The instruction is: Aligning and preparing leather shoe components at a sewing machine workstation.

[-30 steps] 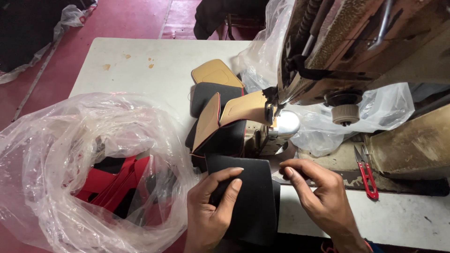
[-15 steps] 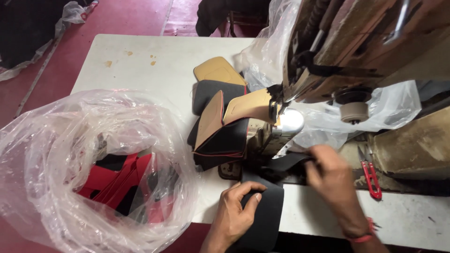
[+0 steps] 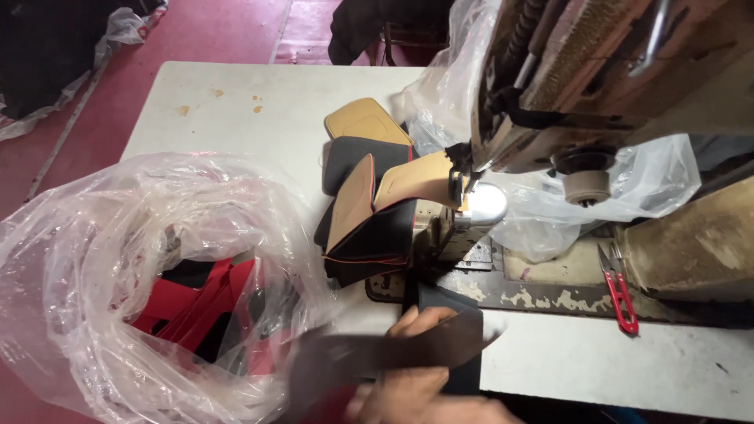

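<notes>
Both my hands are low at the table's front edge, blurred by motion. My left hand (image 3: 428, 320) has its fingers curled over a flat black fabric piece (image 3: 449, 300) that lies in front of the sewing machine (image 3: 565, 86). My right hand (image 3: 463, 408) sits just below and partly overlaps the left. A long dark strip (image 3: 377, 357) stretches leftward across both hands and seems to be held by the right one. Black pieces with tan lining and red edging (image 3: 369, 228) are piled beside the machine's needle.
A large clear plastic bag (image 3: 118, 259) at the left holds red and black cut pieces (image 3: 188, 302). Red thread snips (image 3: 620, 294) lie on the worn machine bed. More clear plastic (image 3: 660, 180) sits behind the machine. The white table (image 3: 236, 118) ends at a red floor.
My right hand has come down from the machine bed to the table's front edge, bringing the dark strip across to the left. My left hand stays on the black piece.
</notes>
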